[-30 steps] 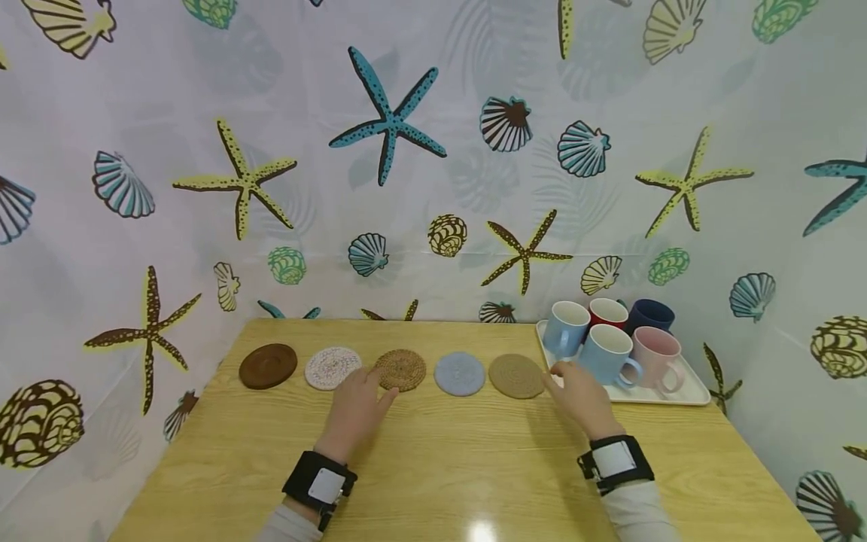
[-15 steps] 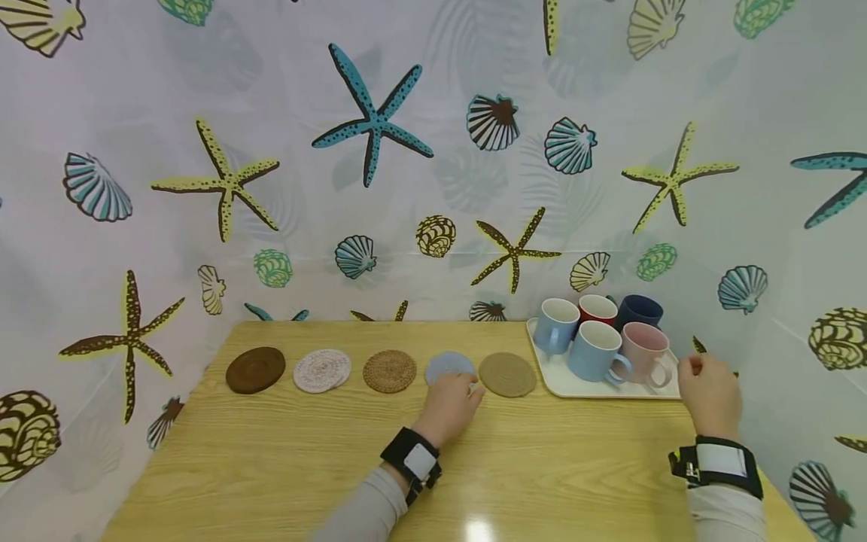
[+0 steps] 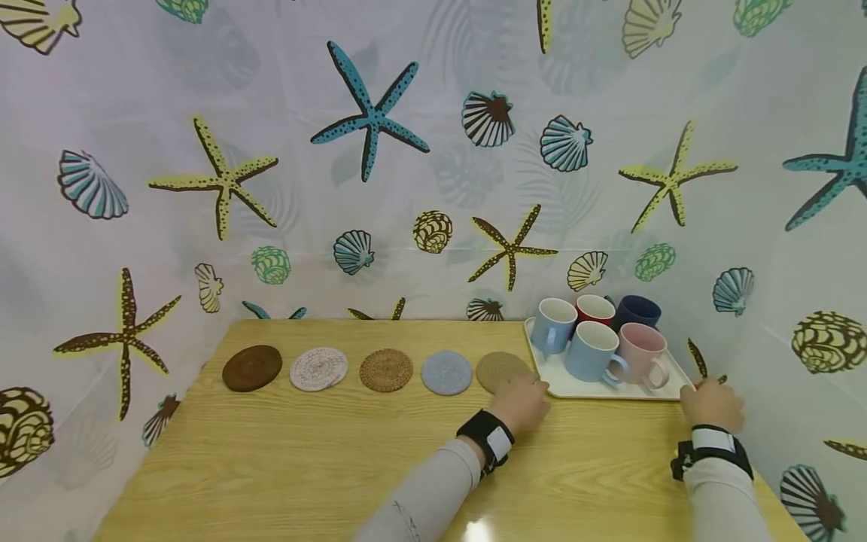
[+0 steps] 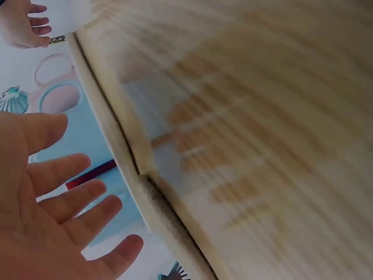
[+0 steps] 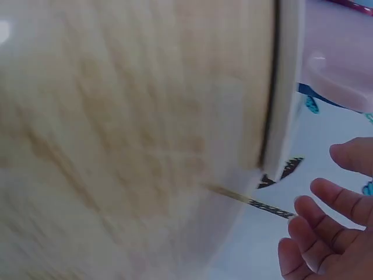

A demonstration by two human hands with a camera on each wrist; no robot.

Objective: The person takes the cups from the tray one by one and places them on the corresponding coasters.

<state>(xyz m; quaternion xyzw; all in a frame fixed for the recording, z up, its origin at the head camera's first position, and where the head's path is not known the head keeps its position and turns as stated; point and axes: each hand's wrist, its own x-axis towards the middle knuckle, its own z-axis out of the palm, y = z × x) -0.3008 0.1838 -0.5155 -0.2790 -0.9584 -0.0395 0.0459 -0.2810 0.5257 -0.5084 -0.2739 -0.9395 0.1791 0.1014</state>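
A white tray (image 3: 576, 388) lies on the table's right side and carries several mugs: two light blue mugs (image 3: 591, 354), a red mug (image 3: 596, 307), a navy mug (image 3: 637, 310) and a pink mug (image 3: 640, 352). At the tray's left front corner is my left hand (image 3: 520, 403), overlapping a tan coaster (image 3: 497, 370). Its fingers (image 4: 70, 201) are spread apart, with nothing held. Beside the right front corner is my right hand (image 3: 713, 405), its fingers (image 5: 326, 227) loosely bent and a gap showing between them and the tray's edge.
Left of the tan coaster, a row runs along the wooden table (image 3: 325, 452): a blue coaster (image 3: 447, 373), a brown woven coaster (image 3: 386, 370), a white speckled coaster (image 3: 318, 369) and a dark brown round coaster (image 3: 252, 367). A patterned curtain (image 3: 284, 120) stands behind.
My left hand has swept right past the coasters to the tray's left corner. My right hand has moved right from the tray's left side to its right corner, then lowered. The tray stays in place.
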